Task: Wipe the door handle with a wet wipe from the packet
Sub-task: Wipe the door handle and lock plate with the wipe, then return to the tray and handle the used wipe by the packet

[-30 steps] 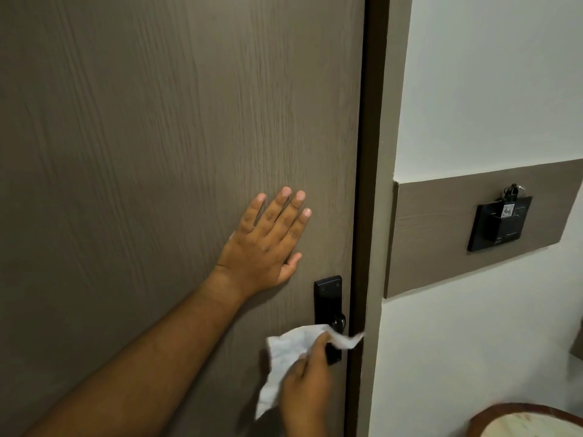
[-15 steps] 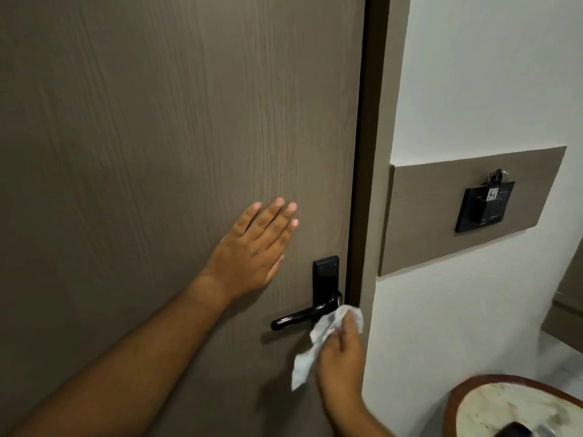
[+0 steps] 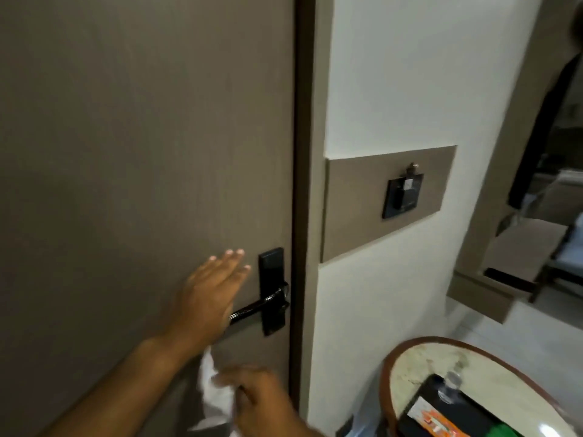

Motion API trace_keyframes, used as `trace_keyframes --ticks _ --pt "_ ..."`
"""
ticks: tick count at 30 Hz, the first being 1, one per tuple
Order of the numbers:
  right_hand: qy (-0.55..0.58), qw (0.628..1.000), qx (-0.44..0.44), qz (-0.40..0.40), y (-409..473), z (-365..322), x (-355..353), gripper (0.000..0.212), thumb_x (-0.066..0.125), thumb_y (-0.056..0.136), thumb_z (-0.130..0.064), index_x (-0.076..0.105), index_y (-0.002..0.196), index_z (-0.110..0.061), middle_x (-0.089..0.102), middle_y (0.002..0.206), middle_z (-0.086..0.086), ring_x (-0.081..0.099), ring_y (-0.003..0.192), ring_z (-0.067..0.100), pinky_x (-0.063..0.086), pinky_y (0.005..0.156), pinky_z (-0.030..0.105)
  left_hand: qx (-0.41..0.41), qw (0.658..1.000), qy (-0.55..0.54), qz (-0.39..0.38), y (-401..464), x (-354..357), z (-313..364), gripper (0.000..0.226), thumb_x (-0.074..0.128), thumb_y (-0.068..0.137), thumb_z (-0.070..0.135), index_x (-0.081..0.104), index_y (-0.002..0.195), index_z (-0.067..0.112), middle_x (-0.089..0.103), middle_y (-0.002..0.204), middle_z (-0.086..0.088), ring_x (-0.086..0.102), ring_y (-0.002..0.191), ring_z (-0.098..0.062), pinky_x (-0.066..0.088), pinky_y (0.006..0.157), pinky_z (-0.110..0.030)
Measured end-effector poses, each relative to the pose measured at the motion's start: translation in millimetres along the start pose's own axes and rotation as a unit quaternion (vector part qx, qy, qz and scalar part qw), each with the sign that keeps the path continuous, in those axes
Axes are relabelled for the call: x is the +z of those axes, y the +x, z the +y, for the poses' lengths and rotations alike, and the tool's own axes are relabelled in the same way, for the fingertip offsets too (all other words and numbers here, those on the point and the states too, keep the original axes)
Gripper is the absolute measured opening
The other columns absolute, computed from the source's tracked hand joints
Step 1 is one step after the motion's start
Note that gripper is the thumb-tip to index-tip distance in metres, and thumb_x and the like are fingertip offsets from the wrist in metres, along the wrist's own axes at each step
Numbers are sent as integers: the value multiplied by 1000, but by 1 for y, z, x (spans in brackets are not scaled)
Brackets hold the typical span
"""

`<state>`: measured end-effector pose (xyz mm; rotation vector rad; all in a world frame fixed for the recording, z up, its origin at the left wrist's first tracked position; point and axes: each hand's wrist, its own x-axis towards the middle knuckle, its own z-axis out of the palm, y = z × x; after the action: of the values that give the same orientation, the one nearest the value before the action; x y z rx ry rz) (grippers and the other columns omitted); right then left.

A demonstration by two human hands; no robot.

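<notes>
The black lever door handle point(image 3: 256, 305) sits on a black plate point(image 3: 272, 288) near the right edge of the brown door point(image 3: 126, 152). My left hand point(image 3: 208, 294) lies flat and open against the door, fingers apart, covering the lever's left end. My right hand point(image 3: 262, 402) is below the handle, blurred, and pinches a crumpled white wet wipe point(image 3: 214, 392). The wipe hangs clear of the handle. A packet with an orange and white label point(image 3: 432, 421) lies on the table at the lower right.
A round marble-topped table point(image 3: 410, 357) with a wooden rim stands at the lower right, carrying a black tray point(image 3: 422, 392) and a clear bottle point(image 3: 451, 389). A black key-card holder point(image 3: 402, 197) hangs on a brown wall panel. The room opens to the far right.
My right hand has dropped away from the handle with the wipe, down to below the lever. My left hand has slid right, over the lever's end. The view has swung right and down.
</notes>
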<state>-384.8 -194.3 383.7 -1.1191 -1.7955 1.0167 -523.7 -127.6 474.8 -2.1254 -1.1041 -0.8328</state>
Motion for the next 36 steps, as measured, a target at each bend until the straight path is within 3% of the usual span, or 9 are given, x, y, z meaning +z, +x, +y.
trace_keyframes --ticks 4,8,12,17,20,23,29,33,36 --pt "90 990 52 95 -1 4 -53 48 39 79 16 74 86 -16 74 92 3 68 87 19 52 79 20 -134 954 -230 -139 -2 -4 38 33 59 91 28 70 120 20 71 124 -3 69 107 -18 57 91 -34" --pt "139 970 79 182 -3 17 -101 29 49 88 6 67 89 -17 70 85 5 69 72 12 54 58 17 -299 761 -455 -352 -7 12 73 52 68 89 38 53 137 28 67 124 8 63 112 -7 54 93 -28" --pt "114 963 79 232 -11 30 -131 21 55 89 -3 68 86 -18 70 83 1 66 70 5 50 56 10 -355 649 -560 -374 -6 32 108 43 73 87 23 58 128 25 74 105 -5 74 90 -15 60 65 -24" --pt "68 932 115 338 -37 65 -156 4 66 85 -15 64 83 -17 68 78 0 62 67 10 46 54 8 -464 594 -577 -314 11 73 167 10 64 91 6 67 99 11 73 93 -15 70 74 -17 60 62 -27" --pt "114 901 208 362 -65 97 -180 9 66 85 -23 64 82 -14 67 78 13 60 62 20 48 43 22 -507 545 -603 -286 22 100 202 11 61 91 1 69 89 9 73 88 -14 71 73 -21 59 57 -24" --pt "166 876 254 374 -93 124 -206 10 62 82 -15 69 87 -19 72 85 12 66 71 26 58 59 36 -532 490 -620 -304 27 129 244 10 64 89 0 71 94 6 75 94 -17 75 84 -26 60 61 -26" --pt "-73 923 247 288 -137 196 -261 5 69 81 -22 71 77 -21 67 71 -6 57 70 3 40 61 12 -555 388 -633 -376 42 193 344 18 52 96 6 68 103 4 78 94 -16 76 85 -28 61 71 -32" --pt "-121 893 298 315 -155 270 -312 9 74 76 -8 73 83 -13 59 77 -6 54 74 13 34 64 9 -558 365 -595 -448 63 251 407 20 49 95 -3 65 87 5 75 70 -12 74 66 -22 61 55 -26" --pt "-99 879 344 315 -161 320 -344 17 70 79 -3 73 77 -20 64 71 -2 55 66 11 35 58 10 -551 379 -559 -490 67 300 449 21 51 97 -1 64 88 13 73 78 -7 73 72 -19 58 54 -23"
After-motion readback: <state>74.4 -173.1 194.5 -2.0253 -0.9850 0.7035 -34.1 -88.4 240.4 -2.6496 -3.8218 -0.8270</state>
